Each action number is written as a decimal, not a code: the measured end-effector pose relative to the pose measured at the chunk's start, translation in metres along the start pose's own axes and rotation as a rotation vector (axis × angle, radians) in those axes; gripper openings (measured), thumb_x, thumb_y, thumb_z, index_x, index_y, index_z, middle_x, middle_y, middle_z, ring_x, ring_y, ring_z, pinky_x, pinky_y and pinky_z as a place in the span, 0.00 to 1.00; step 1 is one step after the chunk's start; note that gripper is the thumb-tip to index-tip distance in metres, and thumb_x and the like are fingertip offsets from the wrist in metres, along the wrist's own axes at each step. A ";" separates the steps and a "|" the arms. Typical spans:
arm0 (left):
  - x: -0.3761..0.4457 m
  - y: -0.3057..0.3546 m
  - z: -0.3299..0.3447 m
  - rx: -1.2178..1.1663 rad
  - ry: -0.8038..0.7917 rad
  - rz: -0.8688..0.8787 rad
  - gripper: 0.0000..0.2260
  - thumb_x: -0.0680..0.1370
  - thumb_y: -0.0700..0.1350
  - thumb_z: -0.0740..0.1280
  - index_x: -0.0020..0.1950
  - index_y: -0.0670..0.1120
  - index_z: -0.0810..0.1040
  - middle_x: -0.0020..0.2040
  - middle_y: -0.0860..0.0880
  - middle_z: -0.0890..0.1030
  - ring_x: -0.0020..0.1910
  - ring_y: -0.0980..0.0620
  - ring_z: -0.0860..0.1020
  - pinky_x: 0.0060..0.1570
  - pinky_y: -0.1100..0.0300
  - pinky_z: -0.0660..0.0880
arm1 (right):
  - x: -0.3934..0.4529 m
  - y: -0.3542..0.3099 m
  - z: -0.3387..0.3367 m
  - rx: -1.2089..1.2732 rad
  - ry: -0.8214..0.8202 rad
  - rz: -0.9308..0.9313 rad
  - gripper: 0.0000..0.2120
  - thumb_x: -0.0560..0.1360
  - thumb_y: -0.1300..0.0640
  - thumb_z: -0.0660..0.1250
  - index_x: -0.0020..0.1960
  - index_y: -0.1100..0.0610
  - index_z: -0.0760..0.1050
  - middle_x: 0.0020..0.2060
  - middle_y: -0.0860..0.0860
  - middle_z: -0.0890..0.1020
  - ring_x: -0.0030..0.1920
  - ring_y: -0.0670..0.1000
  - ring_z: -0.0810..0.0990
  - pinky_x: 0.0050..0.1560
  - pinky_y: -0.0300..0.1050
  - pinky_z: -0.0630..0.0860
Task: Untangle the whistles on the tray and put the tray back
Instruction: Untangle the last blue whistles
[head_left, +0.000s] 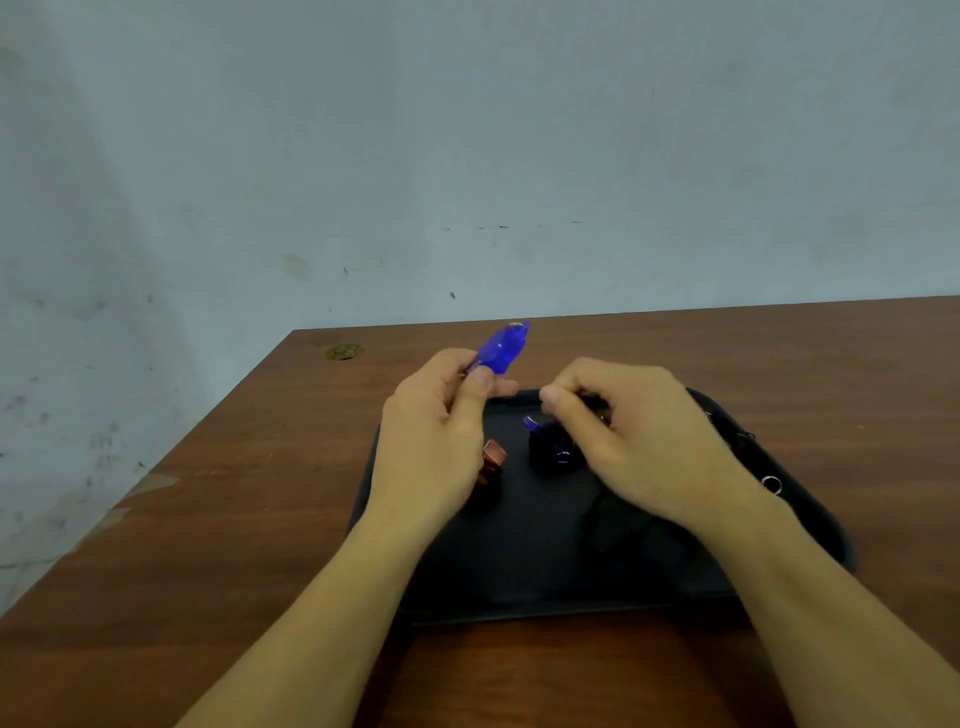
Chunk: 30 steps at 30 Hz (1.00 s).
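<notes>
Tray (519, 582) with 2 whistles (551, 448)

The scene was viewed by a single wide-angle camera worn on the head, directed forward and down. The tabletop (234, 519) was seen from close above its near edge, and the wall (467, 130) beyond its far edge was taken in across the upper half.
</notes>
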<state>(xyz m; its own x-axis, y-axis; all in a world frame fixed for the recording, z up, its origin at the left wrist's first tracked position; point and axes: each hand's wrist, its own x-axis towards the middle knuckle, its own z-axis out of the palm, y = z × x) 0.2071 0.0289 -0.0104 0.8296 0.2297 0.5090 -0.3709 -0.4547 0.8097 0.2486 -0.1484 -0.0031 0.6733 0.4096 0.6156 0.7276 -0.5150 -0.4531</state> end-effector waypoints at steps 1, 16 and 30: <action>0.000 -0.002 0.000 0.086 -0.031 0.030 0.08 0.83 0.44 0.61 0.53 0.55 0.78 0.45 0.59 0.85 0.25 0.60 0.75 0.34 0.55 0.75 | 0.000 0.002 -0.003 0.029 0.028 0.012 0.10 0.79 0.45 0.64 0.42 0.47 0.78 0.35 0.43 0.82 0.38 0.44 0.80 0.42 0.50 0.78; -0.007 0.015 -0.004 0.117 -0.419 0.158 0.06 0.81 0.41 0.67 0.53 0.47 0.83 0.43 0.51 0.85 0.34 0.53 0.83 0.43 0.54 0.80 | 0.007 0.004 -0.015 0.495 -0.121 0.127 0.17 0.84 0.53 0.60 0.40 0.63 0.71 0.30 0.45 0.71 0.28 0.41 0.69 0.32 0.29 0.67; -0.011 0.023 0.007 -0.589 -0.462 -0.358 0.18 0.77 0.49 0.68 0.54 0.34 0.81 0.40 0.41 0.81 0.31 0.51 0.76 0.28 0.62 0.76 | 0.002 -0.008 -0.001 0.313 0.253 0.013 0.13 0.82 0.52 0.65 0.41 0.56 0.76 0.31 0.51 0.78 0.32 0.51 0.76 0.35 0.40 0.72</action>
<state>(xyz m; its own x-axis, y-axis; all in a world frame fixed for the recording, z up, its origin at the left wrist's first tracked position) 0.1921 0.0097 0.0009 0.9793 -0.1598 0.1246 -0.1036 0.1337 0.9856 0.2441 -0.1440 0.0019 0.6575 0.1861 0.7301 0.7504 -0.2485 -0.6125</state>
